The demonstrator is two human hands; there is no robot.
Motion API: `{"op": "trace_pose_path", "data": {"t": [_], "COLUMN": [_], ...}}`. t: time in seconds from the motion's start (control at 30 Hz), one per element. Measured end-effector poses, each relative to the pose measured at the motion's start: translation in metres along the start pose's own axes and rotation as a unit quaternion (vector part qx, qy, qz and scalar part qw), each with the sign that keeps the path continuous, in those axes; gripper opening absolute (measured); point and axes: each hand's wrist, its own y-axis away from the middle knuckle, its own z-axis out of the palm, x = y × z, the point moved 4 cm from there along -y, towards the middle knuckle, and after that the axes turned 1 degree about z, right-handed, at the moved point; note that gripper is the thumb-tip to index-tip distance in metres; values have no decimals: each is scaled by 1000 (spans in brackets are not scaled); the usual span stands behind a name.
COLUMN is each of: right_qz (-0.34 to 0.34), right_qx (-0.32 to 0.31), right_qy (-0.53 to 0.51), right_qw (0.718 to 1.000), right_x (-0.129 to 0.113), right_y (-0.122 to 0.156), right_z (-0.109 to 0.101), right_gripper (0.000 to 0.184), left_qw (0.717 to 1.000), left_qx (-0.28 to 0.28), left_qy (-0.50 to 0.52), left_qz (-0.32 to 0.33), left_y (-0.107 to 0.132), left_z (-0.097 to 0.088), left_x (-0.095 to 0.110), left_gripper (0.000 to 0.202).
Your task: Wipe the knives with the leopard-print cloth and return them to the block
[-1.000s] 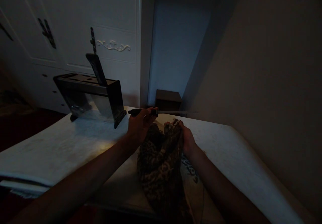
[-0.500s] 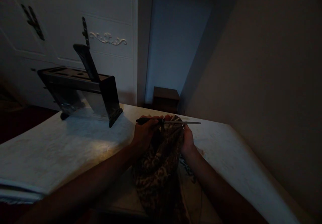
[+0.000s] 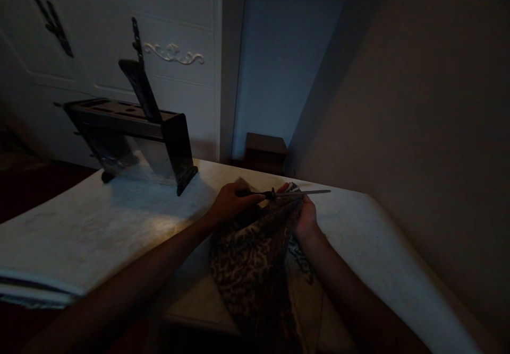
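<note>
Between my hands a sharpening steel (image 3: 306,192) lies almost level, its thin rod pointing right and a small guard at the handle. My left hand (image 3: 231,203) is closed around its black handle. My right hand (image 3: 306,218) grips a dark patterned cloth (image 3: 255,258), which is bunched about the rod. The rod's tip sticks out beyond the right fingers. Below, the cloth hangs down over the near table edge. Dim light hides most of the right fingers.
A knife block (image 3: 127,131) with a see-through side stands at the left of the pale table (image 3: 139,216), one black-handled knife (image 3: 141,91) in it. Behind are a white cabinet (image 3: 175,99) and a small brown box-like piece (image 3: 266,144). A wall (image 3: 418,104) bounds the right.
The steel has shifted slightly right. My left hand now covers the handle's end, which stuck out to the left before. My right hand and the cloth have also moved a little right.
</note>
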Motion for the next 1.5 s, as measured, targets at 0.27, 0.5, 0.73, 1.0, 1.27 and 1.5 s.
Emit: {"op": "trace_pose_path", "data": {"t": [0.27, 0.5, 0.73, 1.0, 1.27, 1.5], "right_qz": [35, 118, 56, 28, -145, -73], "right_qx": [26, -59, -129, -111, 15, 60], "right_qy": [-45, 91, 151, 384, 546, 321], "right_qw": [998, 987, 978, 916, 825, 943], "right_x": [5, 15, 11, 3, -22, -17], "right_y": [8, 9, 19, 19, 11, 16], "right_z": [14, 21, 29, 22, 13, 12], "right_gripper": [50, 52, 53, 50, 41, 41], "left_qw": [974, 968, 989, 999, 997, 993], "left_qx": [-119, -68, -36, 9, 45, 2], "left_qy": [-144, -218, -125, 22, 10, -50], "left_qz": [127, 104, 74, 46, 54, 106], "left_y": [-6, -4, 5, 4, 5, 3], "left_z": [14, 20, 13, 10, 4, 9], "left_x": [4, -2, -7, -11, -7, -9], "left_gripper": [26, 29, 32, 29, 27, 28]}}
